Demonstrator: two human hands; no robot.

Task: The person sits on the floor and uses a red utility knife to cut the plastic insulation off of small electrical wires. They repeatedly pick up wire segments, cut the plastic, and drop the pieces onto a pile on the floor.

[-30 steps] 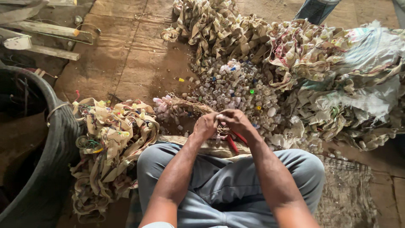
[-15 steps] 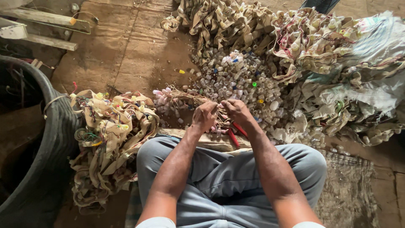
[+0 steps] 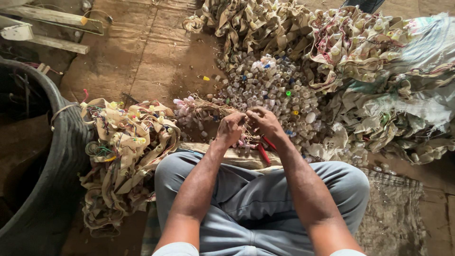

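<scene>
While both hands meet over the floor, a thin beige strand point(image 3: 222, 110) is worked.
Left hand point(image 3: 231, 129) and right hand point(image 3: 265, 123) pinch it with pressed fingers, beside the heap of small plastic caps point(image 3: 275, 90), above red-handled pliers point(image 3: 263, 150).

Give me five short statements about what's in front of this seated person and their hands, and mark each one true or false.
1. Both hands meet over one strand of small capsule-like pieces. True: the left hand and right hand pinch the strand between them.
2. The red-handled tool is held in the left hand. False: it lies below the hands, near the right wrist.
3. A heap of small pale caps lies beyond the hands. True.
4. The dark round tub stands to the person's right. False: it is on their left.
5. A pile of tan strips with coloured wires lies beside the left knee. True.
</scene>
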